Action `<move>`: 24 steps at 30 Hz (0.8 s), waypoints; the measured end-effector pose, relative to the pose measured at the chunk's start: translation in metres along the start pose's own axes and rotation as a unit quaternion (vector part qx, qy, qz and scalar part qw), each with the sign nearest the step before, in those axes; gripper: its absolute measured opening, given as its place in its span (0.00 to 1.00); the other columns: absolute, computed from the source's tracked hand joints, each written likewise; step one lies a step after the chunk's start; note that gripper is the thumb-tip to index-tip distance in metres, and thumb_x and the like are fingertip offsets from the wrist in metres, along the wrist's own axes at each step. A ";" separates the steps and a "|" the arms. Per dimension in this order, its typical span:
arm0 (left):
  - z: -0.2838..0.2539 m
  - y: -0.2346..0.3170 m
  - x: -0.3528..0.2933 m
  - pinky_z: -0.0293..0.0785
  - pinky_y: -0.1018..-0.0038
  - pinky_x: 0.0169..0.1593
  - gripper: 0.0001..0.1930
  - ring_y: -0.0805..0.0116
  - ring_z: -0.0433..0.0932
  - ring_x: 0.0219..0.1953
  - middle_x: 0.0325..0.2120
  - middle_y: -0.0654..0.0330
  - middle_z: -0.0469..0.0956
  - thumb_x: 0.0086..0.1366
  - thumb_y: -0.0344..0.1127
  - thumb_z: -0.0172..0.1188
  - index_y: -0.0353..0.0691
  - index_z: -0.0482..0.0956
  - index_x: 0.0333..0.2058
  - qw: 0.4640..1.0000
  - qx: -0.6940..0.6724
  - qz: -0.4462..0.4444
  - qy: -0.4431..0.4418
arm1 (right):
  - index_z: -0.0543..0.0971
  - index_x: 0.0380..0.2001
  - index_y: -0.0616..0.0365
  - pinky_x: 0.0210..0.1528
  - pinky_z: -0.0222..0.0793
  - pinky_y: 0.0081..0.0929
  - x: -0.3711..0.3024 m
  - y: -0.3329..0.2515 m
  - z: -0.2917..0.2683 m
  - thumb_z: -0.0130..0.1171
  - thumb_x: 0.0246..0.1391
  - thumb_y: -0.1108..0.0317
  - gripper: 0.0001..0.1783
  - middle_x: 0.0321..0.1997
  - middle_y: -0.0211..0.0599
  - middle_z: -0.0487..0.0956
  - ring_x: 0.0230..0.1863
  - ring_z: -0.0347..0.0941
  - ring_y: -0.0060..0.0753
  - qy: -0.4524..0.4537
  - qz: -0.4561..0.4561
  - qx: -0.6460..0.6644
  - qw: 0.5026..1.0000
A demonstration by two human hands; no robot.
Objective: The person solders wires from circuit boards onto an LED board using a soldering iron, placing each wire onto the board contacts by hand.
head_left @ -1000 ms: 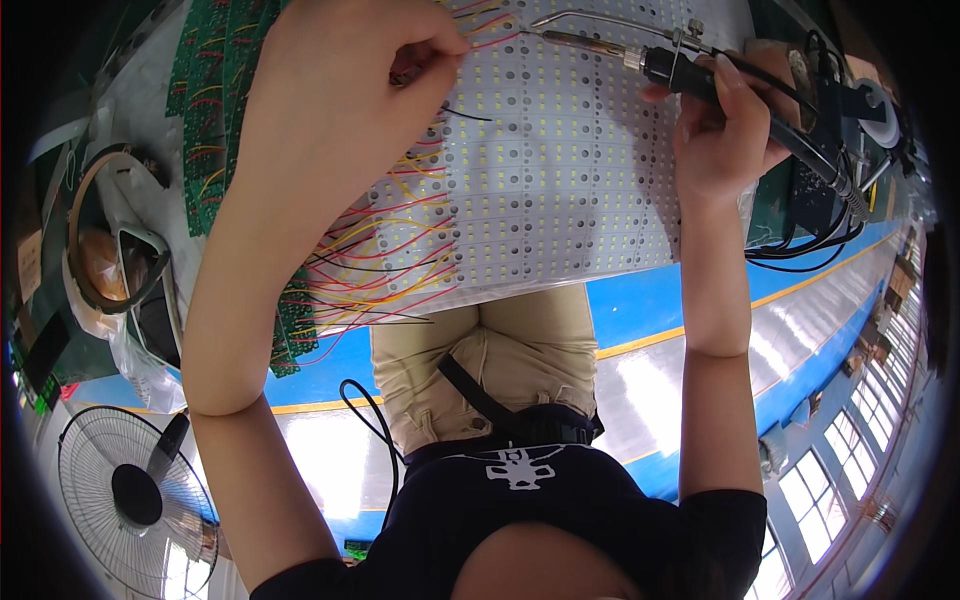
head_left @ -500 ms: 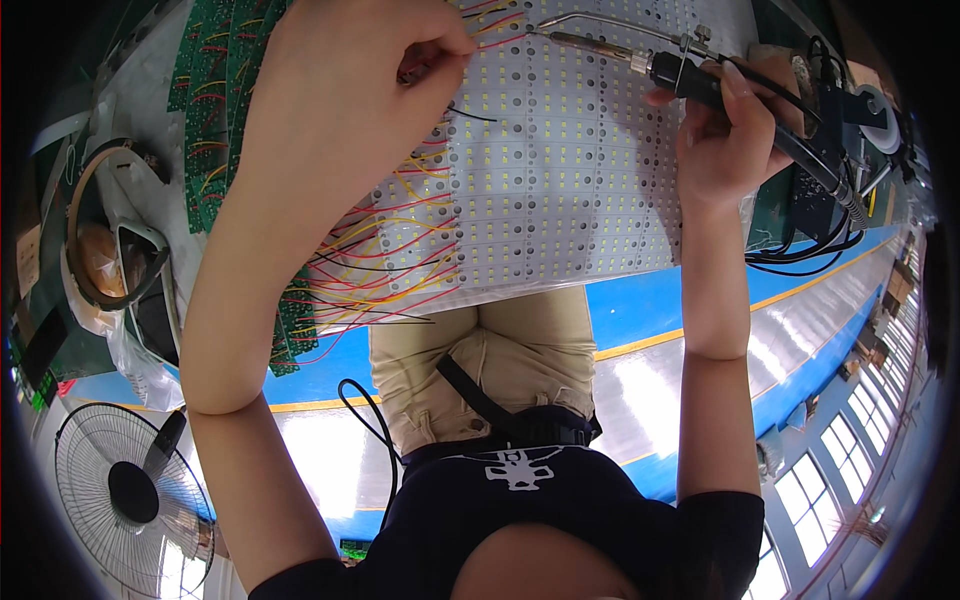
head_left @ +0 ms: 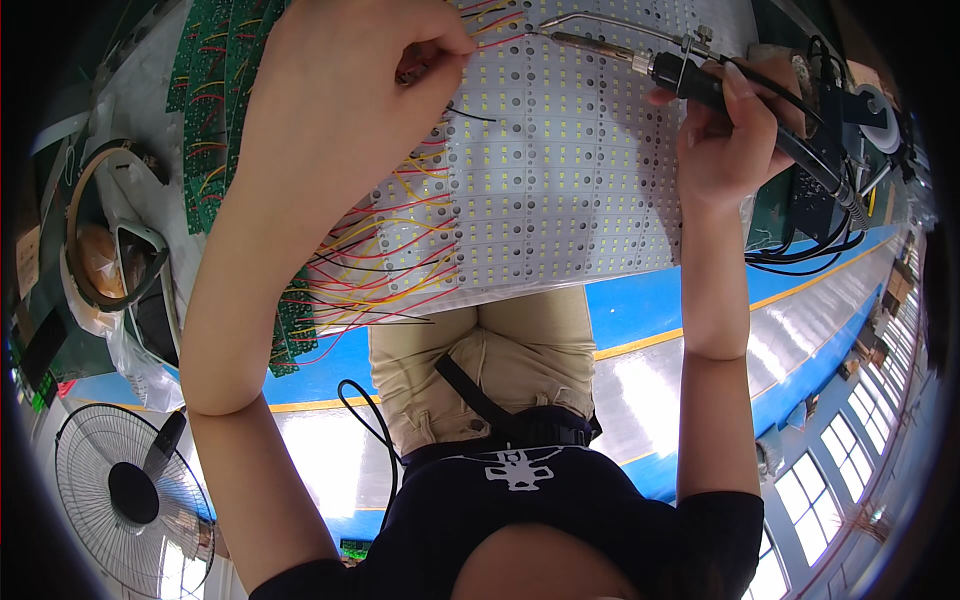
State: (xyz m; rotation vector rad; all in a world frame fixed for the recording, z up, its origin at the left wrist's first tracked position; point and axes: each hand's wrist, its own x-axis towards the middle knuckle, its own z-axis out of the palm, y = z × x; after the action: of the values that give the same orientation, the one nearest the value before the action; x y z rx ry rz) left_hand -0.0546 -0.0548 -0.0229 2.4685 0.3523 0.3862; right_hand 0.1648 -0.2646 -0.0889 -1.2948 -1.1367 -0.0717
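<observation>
My right hand is closed around the black handle of a soldering iron. A thin curved metal tube is clamped along it, ending close to the iron's tip. The tip rests at the end of a red wire, over a white sheet of LED boards with yellow LEDs in rows. My left hand pinches the wire between thumb and fingertips; the other fingers are curled and partly hidden. Red, yellow and black wires run from the sheet's left side toward green circuit boards, passing beneath my left forearm.
At the right edge stands a black device with a white spool and looped black cables. A round-framed item and clear plastic bags lie at left. A fan stands on the floor at lower left.
</observation>
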 end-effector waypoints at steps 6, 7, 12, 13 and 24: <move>0.000 0.000 0.000 0.76 0.76 0.32 0.07 0.70 0.80 0.27 0.28 0.59 0.80 0.56 0.23 0.67 0.35 0.86 0.35 1.000 0.000 -0.002 -0.001 | 0.75 0.39 0.68 0.16 0.79 0.27 0.002 0.001 0.002 0.52 0.60 0.82 0.06 0.41 0.46 0.73 0.21 0.77 0.31 0.007 0.053 0.101 0.993; 0.000 0.001 0.001 0.76 0.76 0.32 0.07 0.70 0.80 0.27 0.28 0.59 0.80 0.56 0.23 0.67 0.35 0.86 0.35 1.000 0.003 0.001 -0.001 | 0.75 0.40 0.68 0.20 0.82 0.28 0.003 0.010 0.002 0.53 0.58 0.86 0.08 0.42 0.46 0.73 0.24 0.79 0.33 -0.003 -0.075 -0.065 0.995; 0.000 0.000 0.001 0.75 0.76 0.32 0.07 0.70 0.80 0.26 0.28 0.59 0.80 0.56 0.23 0.67 0.35 0.86 0.35 1.000 0.006 0.005 0.001 | 0.76 0.44 0.70 0.29 0.89 0.30 0.001 0.011 -0.006 0.57 0.51 0.94 0.17 0.45 0.49 0.72 0.32 0.81 0.36 -0.036 -0.175 -0.248 0.952; 0.000 0.000 0.001 0.75 0.76 0.32 0.07 0.70 0.80 0.26 0.28 0.59 0.80 0.56 0.23 0.67 0.35 0.86 0.35 1.000 0.007 0.005 0.003 | 0.75 0.43 0.70 0.28 0.89 0.31 0.001 0.011 -0.007 0.56 0.53 0.92 0.14 0.45 0.49 0.72 0.31 0.81 0.36 -0.042 -0.173 -0.259 0.949; 0.001 -0.003 0.000 0.76 0.76 0.33 0.10 0.70 0.80 0.27 0.28 0.60 0.80 0.56 0.24 0.68 0.37 0.85 0.38 1.000 0.026 0.008 0.011 | 0.74 0.35 0.66 0.18 0.82 0.34 0.004 0.000 0.022 0.51 0.60 0.79 0.03 0.34 0.44 0.75 0.21 0.74 0.28 0.056 -0.045 -0.082 0.994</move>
State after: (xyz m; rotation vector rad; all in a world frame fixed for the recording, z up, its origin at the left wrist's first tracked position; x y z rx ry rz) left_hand -0.0546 -0.0525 -0.0253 2.5209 0.3560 0.4154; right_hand 0.1529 -0.2457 -0.0893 -1.3666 -1.1105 -0.3051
